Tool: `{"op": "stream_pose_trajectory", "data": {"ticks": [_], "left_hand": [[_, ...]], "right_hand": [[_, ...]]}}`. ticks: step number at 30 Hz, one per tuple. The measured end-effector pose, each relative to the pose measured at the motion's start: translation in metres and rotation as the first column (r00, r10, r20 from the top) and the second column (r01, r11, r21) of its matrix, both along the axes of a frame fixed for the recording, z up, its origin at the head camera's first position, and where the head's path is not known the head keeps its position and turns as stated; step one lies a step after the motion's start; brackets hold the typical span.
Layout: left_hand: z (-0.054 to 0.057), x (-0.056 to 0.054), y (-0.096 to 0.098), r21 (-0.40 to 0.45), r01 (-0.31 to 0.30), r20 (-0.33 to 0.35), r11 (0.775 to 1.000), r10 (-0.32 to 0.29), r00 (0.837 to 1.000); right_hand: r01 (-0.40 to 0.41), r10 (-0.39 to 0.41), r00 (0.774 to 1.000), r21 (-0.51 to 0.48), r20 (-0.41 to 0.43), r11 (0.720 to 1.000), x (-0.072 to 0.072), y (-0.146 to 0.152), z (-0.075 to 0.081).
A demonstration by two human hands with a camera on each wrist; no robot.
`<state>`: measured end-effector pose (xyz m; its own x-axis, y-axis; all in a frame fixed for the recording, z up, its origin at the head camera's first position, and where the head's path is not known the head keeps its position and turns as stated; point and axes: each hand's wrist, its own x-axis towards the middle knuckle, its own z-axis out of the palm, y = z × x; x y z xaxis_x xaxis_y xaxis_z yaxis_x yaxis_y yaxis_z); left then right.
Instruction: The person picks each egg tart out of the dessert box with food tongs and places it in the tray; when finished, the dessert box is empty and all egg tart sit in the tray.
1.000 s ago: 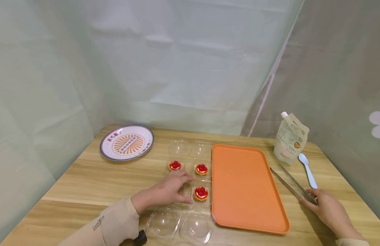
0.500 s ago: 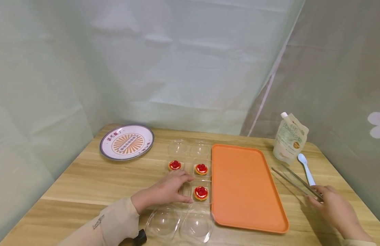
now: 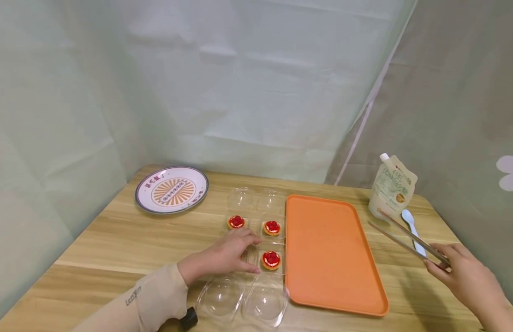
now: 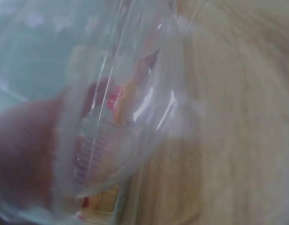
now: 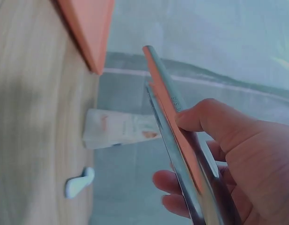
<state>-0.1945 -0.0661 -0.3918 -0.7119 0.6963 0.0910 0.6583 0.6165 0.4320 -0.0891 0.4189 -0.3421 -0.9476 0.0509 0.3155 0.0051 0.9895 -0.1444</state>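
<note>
My right hand (image 3: 468, 276) grips metal tongs (image 3: 420, 241) to the right of the orange tray (image 3: 335, 258), their arms apart with nothing between the tips. In the right wrist view the thumb presses one arm of the tongs (image 5: 168, 93) while fingers wrap the other. My left hand (image 3: 227, 256) rests over clear plastic boxes (image 3: 265, 304), thumb and fingers spread. Red-topped tarts (image 3: 272, 228) sit in their compartments; one tart (image 3: 271, 260) lies just right of the left fingertips. The left wrist view is filled by a clear lid (image 4: 153, 108), red and yellow tart showing through it.
A patterned plate (image 3: 143, 201) stands at the back left. Behind the tongs are a spouted pouch (image 3: 391, 191) and a light blue spoon (image 3: 408, 217). Clear domed lids (image 3: 241, 199) lie folded out beyond the tarts. A black object (image 3: 189, 318) sits by the left cuff.
My right hand has raised the tongs off the table and moved slightly right, the tongs now overlapping the spoon and pouch in view. The left hand has stayed in place.
</note>
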Motion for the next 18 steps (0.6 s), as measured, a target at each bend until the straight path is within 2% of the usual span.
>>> {"op": "stream_pose_trajectory", "data": {"ticks": [5, 9, 18], "left_hand": [[-0.001, 0.000, 0.001, -0.002, 0.004, 0.002, 1.000, -0.004, 1.000], [-0.001, 0.000, 0.001, -0.003, 0.005, -0.003, 1.000, -0.005, 1.000], [-0.001, -0.001, 0.000, 0.010, 0.011, -0.012, 1.000, -0.010, 1.000]], "right_hand": [[-0.028, 0.028, 1.000, 0.016, -0.006, 0.999, 0.003, -0.008, 0.010], [-0.090, 0.092, 0.994, 0.038, -0.053, 0.995, 0.006, -0.016, 0.015], [-0.263, 0.278, 0.945, 0.104, -0.173, 0.959, 0.005, -0.043, 0.031]]}}
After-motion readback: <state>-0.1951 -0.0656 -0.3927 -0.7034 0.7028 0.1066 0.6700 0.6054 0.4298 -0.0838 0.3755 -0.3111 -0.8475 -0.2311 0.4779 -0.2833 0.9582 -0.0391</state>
